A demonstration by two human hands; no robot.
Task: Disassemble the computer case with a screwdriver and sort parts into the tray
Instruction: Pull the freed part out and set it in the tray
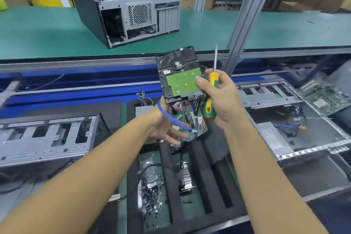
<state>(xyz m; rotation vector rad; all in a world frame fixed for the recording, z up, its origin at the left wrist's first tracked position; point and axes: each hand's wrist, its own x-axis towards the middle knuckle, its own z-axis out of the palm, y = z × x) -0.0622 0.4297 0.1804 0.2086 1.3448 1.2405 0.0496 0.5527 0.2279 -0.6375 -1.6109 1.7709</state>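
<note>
The hard drive (178,74) is held up in the air above the far end of the tray (201,176), its green circuit board facing the camera. The right grip (220,100) is at the drive's right edge, above the tray's far right corner. Its thumb presses on the green board and its forefinger curls round the drive's side. The same grip clasps the screwdriver (212,91) in its palm, just beside the drive, with the yellow and green handle running down through the curled fingers and the shaft pointing up.

A bundle of black wires (197,100) hangs from the plug on the drive's lower edge, down toward the tray. The left grip (163,127) sits palm up under the drive, nearer the tray. Its fingers are loosely spread and blurred, and a blue cable (171,118) lies across it. Whether it touches the drive cannot be told.

A small circuit board (195,121) lies in the far end of the tray, below both grips. A heap of screws (152,195) fills the tray's left compartment, and a finned heatsink (187,175) lies in the next one. A closed computer case (123,11) stands on the green tabletop (47,30) beyond the tray. Opened cases lie left (47,138) and right (284,119) of the tray.
</note>
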